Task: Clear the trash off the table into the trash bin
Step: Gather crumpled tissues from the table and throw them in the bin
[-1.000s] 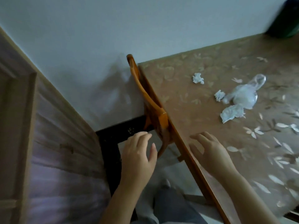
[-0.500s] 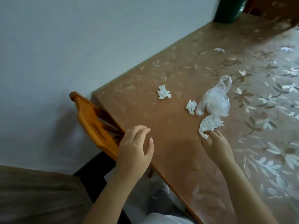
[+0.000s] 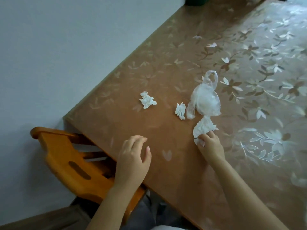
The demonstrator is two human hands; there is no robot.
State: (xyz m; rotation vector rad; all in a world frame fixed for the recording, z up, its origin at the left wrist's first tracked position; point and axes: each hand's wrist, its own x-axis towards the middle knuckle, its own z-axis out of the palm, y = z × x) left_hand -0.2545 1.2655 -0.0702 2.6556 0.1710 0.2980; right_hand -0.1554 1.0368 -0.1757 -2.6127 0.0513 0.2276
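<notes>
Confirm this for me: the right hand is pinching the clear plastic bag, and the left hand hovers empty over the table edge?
Not quite. The head view shows the right hand pinching the crumpled tissue that lies just in front of the clear plastic bag, not the bag itself. The left hand does hover empty over the table edge.

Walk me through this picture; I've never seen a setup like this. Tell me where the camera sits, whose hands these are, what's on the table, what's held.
No machine here: a person wears a camera on the head, looking down at their own bare hands. The right hand pinches a crumpled tissue on the table. The left hand hovers open, holding nothing. Also lying there: a clear plastic bag, a small tissue wad beside it and a second wad farther left. A wooden chair stands at the table's edge.
</notes>
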